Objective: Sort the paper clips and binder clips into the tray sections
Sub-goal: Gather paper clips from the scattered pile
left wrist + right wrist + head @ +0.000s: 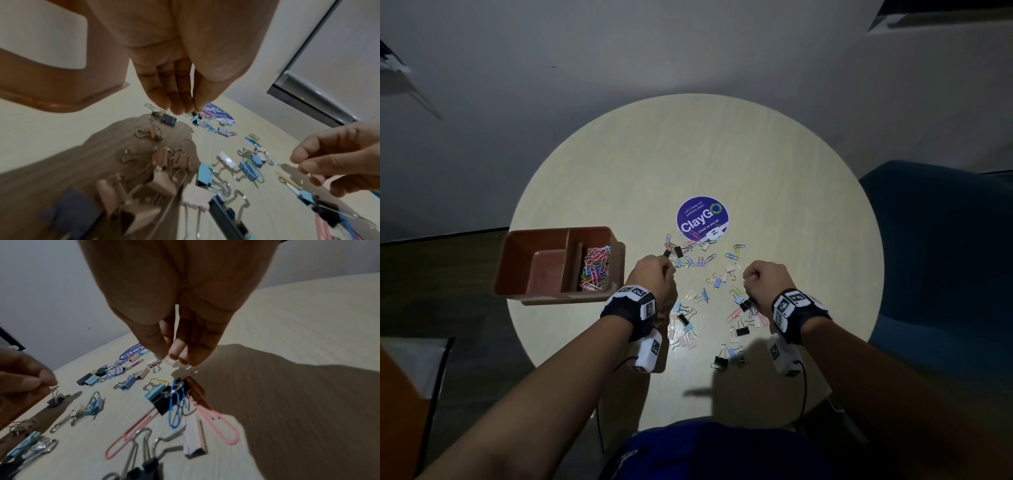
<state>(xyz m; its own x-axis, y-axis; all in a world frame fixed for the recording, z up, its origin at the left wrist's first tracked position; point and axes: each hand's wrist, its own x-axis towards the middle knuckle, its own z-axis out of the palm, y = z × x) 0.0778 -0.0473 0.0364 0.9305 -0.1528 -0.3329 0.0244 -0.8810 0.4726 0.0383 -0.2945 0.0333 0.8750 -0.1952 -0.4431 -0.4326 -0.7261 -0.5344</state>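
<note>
A brown sectioned tray (565, 231) stands at the table's left; its narrow right section holds several coloured paper clips (595, 270), and its larger section looks bare. My left hand (665, 263) pinches the wire handle of a small black binder clip (667, 253) (168, 119), lifted just above the table. My right hand (747, 277) (174, 357) hovers over the right part of the pile, fingertips pinching a small pale paper clip (169, 361). Several loose binder clips and paper clips (709, 284) lie scattered between and below both hands.
The round pale wooden table (722, 154) carries a purple ClayGo sticker (702, 217) just beyond the pile. A blue chair (945, 257) stands close on the right. The tray overhangs near the table's left edge.
</note>
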